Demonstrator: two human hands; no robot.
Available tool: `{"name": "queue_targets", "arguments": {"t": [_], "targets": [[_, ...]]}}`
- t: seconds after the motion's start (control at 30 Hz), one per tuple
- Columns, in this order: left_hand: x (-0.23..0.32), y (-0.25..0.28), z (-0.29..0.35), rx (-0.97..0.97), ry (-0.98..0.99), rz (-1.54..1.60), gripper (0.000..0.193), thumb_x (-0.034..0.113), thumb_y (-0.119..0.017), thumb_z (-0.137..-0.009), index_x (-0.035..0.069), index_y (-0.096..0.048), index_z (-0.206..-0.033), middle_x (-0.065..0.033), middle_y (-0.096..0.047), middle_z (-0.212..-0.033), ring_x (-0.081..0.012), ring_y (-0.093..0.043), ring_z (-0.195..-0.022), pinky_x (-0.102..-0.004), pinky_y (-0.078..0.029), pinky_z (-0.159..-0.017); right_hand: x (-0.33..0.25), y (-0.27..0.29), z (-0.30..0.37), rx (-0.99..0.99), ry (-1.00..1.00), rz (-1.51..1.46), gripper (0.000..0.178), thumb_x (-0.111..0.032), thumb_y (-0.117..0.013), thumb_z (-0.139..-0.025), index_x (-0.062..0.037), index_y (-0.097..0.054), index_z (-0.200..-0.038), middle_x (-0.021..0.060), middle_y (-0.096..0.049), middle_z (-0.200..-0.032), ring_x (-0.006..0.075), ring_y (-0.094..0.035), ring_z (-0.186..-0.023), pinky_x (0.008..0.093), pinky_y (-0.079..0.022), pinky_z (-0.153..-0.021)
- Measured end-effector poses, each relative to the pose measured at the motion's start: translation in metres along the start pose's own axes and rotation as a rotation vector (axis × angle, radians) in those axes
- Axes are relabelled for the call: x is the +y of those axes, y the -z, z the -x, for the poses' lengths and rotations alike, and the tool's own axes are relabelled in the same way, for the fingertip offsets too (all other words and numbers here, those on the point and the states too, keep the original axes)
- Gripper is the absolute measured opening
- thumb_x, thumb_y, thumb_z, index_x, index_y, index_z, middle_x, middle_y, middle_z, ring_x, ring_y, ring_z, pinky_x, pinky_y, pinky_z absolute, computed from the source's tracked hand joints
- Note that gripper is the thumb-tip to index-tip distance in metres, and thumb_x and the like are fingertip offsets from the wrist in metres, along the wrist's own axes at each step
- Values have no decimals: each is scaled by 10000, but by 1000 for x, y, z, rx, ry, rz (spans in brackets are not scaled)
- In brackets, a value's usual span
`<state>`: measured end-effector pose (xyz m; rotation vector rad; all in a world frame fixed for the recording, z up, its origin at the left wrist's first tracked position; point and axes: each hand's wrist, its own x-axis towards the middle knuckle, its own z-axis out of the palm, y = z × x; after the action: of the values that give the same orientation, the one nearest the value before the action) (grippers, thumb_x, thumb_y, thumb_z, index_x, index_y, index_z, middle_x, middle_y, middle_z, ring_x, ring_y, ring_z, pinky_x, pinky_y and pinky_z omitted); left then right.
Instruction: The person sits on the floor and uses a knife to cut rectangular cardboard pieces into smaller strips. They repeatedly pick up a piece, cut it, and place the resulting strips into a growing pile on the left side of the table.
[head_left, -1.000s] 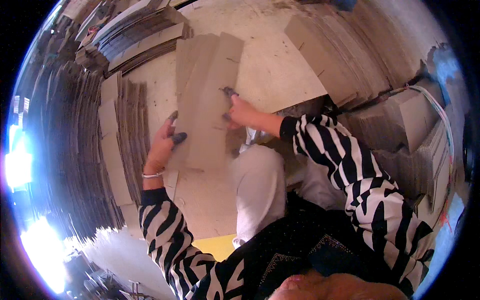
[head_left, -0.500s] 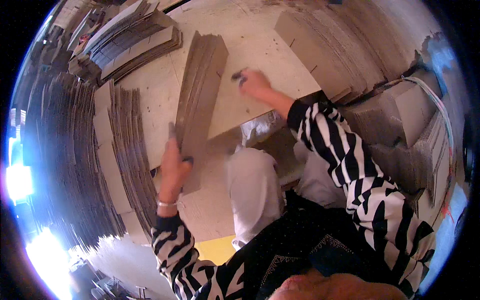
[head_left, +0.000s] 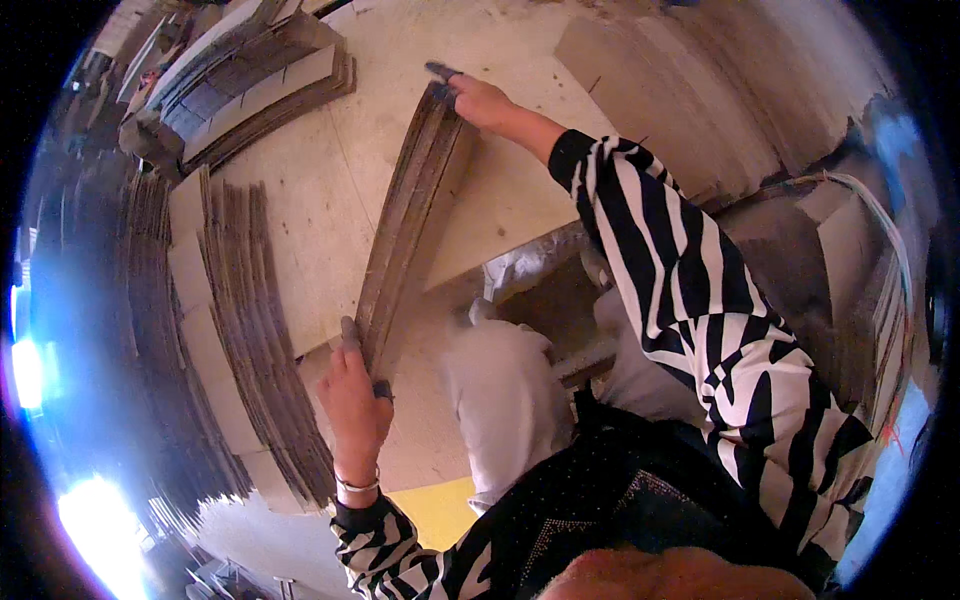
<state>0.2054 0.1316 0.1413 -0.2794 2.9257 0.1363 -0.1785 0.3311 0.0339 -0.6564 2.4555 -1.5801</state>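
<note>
Far left on my feed there's a tall row of cardboard sheets, partly washed out by glare. Right beside it I've got a second cardboard row, edges showing, and up past that a flat cardboard stack near the back of the pale worktop.

Next is the left hand, with a light band on the wrist. It's at the near end of the cardboard bundle, forefinger on one side and thumb on the other, so the fingers are parted with that end between them. Can't tell from here if they're actually squeezing. The bundle slants up and away across the worktop, sheet edges facing me.

At its far end I see the right hand, forefinger stretched out over the tip. How tight those fingers are, or whether they've got hold of it, I can't tell either; the thumb's hard to make out.

Below that hand is a knee in pale trousers, then the striped right sleeve, and beyond it a big blurry cardboard pile.
</note>
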Motion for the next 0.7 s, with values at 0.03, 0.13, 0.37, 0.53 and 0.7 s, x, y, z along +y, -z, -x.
{"name": "queue_targets", "arguments": {"t": [0.03, 0.13, 0.37, 0.53, 0.7], "targets": [[3, 5, 1, 44, -34, 15, 935, -47, -650, -627, 10, -242, -1466, -213, -515, -1147, -406, -545, -984, -464, -428, -831, 0, 3, -10, -81, -69, 108, 500, -328, -484, -916, -100, -486, -1361, 138, -600, -1264, 232, -536, -1185, 336, -390, -988], [3, 7, 13, 127, -37, 79, 958, -44, -678, -620, 6, -237, -1469, -241, -544, -1105, -427, -555, -948, -475, -441, -805, -10, -12, -5, -155, -10, -107, 423, -323, -517, -922, -74, -578, -1259, 86, -642, -1141, 187, -555, -1085, 319, -408, -944], [9, -11, 12, 159, 55, 121, 946, 44, -699, -707, 35, -179, -1496, -198, -528, -1169, -367, -535, -1041, -441, -389, -896, 4, -18, -4, -56, -106, -113, 331, -280, -583, -909, -90, -638, -1174, 29, -666, -1020, 154, -589, -927, 304, -458, -818], [2, -10, 8, 30, 78, 264, 852, 20, -649, -752, 41, -219, -1487, -198, -536, -1208, -373, -548, -1057, -403, -433, -893, -4, -35, -10, 75, -43, 126, 318, -189, -550, -839, -68, -644, -1117, 193, -661, -1059, 312, -629, -976, 410, -469, -862], [-46, -23, -6, 41, -113, 727, 720, -44, -590, -771, 13, -332, -1442, -177, -517, -1331, -301, -520, -1203, -341, -405, -1008, 15, 7, -23, 319, 155, 83, 332, -211, -509, -880, -60, -608, -1158, 204, -656, -1053, 356, -619, -1010, 410, -468, -882]]}}
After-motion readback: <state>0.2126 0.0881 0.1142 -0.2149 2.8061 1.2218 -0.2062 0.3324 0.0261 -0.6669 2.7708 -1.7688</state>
